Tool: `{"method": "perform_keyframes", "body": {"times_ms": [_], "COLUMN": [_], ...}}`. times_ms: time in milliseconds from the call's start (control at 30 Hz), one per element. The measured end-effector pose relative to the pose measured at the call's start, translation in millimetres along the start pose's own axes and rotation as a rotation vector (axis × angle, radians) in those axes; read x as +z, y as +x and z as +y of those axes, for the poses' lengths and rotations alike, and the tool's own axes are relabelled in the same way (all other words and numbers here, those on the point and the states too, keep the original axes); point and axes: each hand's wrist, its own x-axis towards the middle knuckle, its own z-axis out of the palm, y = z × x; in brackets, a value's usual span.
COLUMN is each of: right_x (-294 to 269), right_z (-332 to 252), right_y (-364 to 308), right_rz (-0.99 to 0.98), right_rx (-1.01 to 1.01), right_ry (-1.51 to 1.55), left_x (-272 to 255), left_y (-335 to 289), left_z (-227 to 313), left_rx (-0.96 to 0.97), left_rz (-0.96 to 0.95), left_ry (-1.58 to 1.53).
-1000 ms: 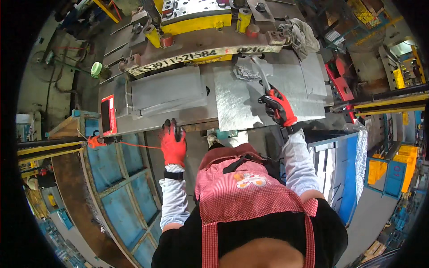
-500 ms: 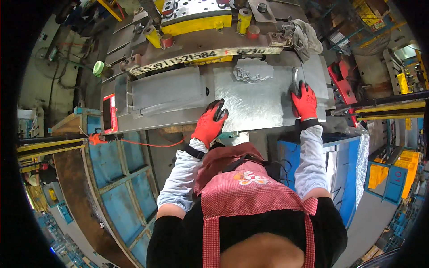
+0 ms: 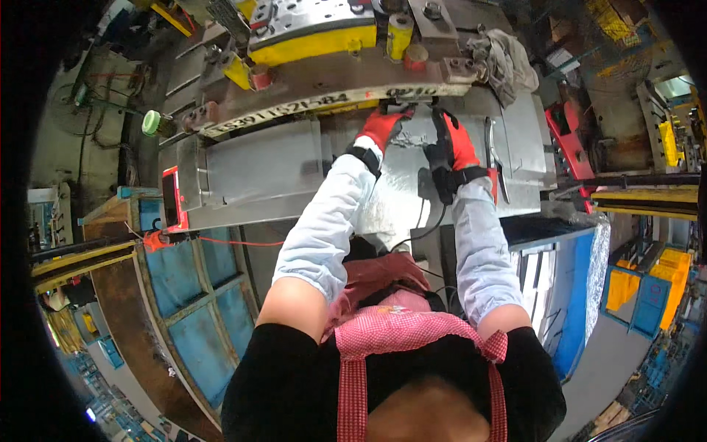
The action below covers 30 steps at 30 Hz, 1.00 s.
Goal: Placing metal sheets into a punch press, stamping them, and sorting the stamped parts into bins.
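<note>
Both my hands wear red gloves with black parts, and they reach to a small stack of thin grey metal plates (image 3: 414,138) with jagged edges. My left hand (image 3: 383,127) closes on the stack's left side. On its right side my right hand (image 3: 458,144) has its fingers closed against it. The gloves cover most of the stack, and some fingertips are hidden. Beneath lies a shiny metal worktop (image 3: 390,184). Right of my right hand lies a slim metal hand tool (image 3: 492,140), its lower end partly hidden by my wrist.
Behind the hands runs the front edge of a press die (image 3: 317,51) with yellow blocks. A flat grey sheet (image 3: 261,158) lies at left beside a red-edged phone-like object (image 3: 173,199). A grey rag (image 3: 504,62) hangs at back right. A blue cabinet (image 3: 574,287) stands below right.
Both hands have moved forward and inward from the worktop's front area to the plate stack. My right hand has left the hand tool, which now lies on the worktop.
</note>
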Motion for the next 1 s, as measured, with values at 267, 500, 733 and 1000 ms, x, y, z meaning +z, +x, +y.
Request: {"method": "perform_keyframes", "body": {"times_ms": [267,500,733,1000], "right_x": [-11,-6,10,8], "right_z": [-11,-21,-28,0], "right_y": [16,14,-10,-36], "right_rz": [-0.12,-0.167,-0.243,0.168], "right_rx": [0.093,0.18,-0.044,-0.471], "right_ry": [-0.2,-0.238,-0.234,-0.401], "left_x": [-5,4,-18,-7], "left_y": [6,-18,-37,-48], "left_z": [-13,15,16,34], "left_rx": [0.164,0.015,-0.183,-0.256], "left_rz": [-0.052,0.143,0.248,0.27], "left_ry": [0.273,0.183,0.081,-0.131]}}
